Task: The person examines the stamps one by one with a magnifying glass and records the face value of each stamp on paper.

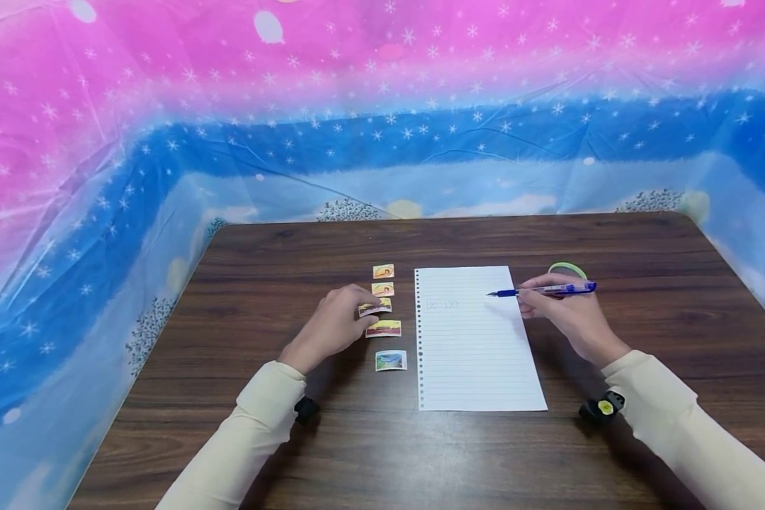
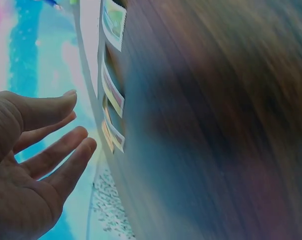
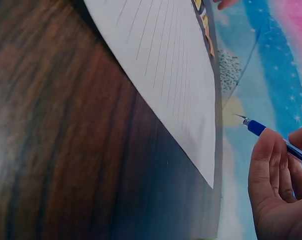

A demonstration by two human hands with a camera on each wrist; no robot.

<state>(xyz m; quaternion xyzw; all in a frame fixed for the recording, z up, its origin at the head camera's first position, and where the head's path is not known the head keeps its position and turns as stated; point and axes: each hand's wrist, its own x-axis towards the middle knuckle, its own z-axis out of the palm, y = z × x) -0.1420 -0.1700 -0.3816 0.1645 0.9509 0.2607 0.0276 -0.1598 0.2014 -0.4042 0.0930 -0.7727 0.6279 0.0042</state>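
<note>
My right hand (image 1: 564, 312) pinches a blue pen (image 3: 256, 127) between thumb and fingers, its tip pointing left over the upper right of a lined sheet (image 1: 472, 354). Faint pencil-like figures show near the sheet's upper left. Left of the sheet, several stamps lie in a column. My left hand (image 1: 338, 322) hovers at this column, fingers loosely bent and apart in the left wrist view, holding nothing. Its fingers overlap a yellow and maroon stamp (image 1: 375, 307) in the head view. Just below is a similar stamp (image 1: 383, 329), then a blue-green landscape stamp (image 1: 391, 360).
Two small yellow stamps, one of them the topmost stamp (image 1: 383, 271), lie at the far end of the column. A green ring-shaped thing (image 1: 567, 267) sits behind my right hand. Patterned cloth (image 1: 382, 134) hangs around the brown wooden table (image 1: 242, 283).
</note>
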